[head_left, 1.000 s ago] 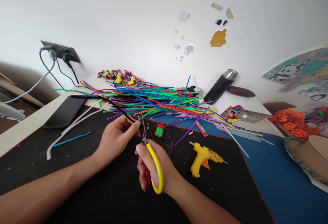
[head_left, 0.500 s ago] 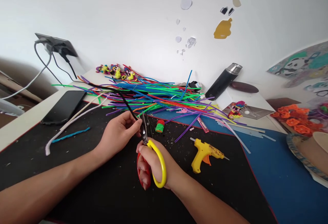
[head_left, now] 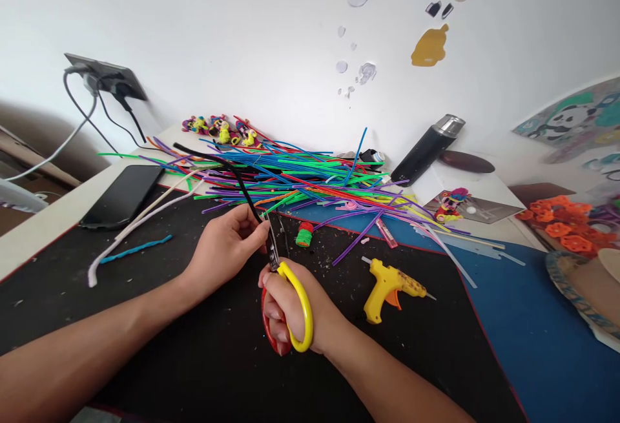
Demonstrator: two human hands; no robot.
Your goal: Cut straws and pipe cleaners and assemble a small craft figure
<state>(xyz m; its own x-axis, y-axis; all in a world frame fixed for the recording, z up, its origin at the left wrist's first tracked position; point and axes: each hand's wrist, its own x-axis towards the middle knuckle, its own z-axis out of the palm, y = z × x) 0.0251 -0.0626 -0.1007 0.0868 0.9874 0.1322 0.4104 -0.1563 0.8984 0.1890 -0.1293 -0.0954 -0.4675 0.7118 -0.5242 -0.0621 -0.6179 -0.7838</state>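
Between the thumb and fingers of my left hand (head_left: 227, 242) is a black pipe cleaner (head_left: 242, 181), its long free end rising up and to the left over the pile. My right hand (head_left: 295, 307) grips scissors (head_left: 305, 310) with one yellow and one red handle loop. The blades point away from me and meet the near end of the pipe cleaner, close to my left fingertips; whether they are cutting is hard to see. Just right of the blades stands a small red and green coil (head_left: 304, 234).
Coloured pipe cleaners (head_left: 290, 177) lie heaped along the back. A yellow glue gun (head_left: 390, 287) rests on the black mat at right. To the left are a phone (head_left: 121, 197) and a twisted blue piece (head_left: 136, 249). A black flask (head_left: 426, 152) leans at the wall.
The view has shifted slightly. The scissor blades look closer together than before. My left hand still holds the black pipe cleaner, whose far end shows a little lifted.
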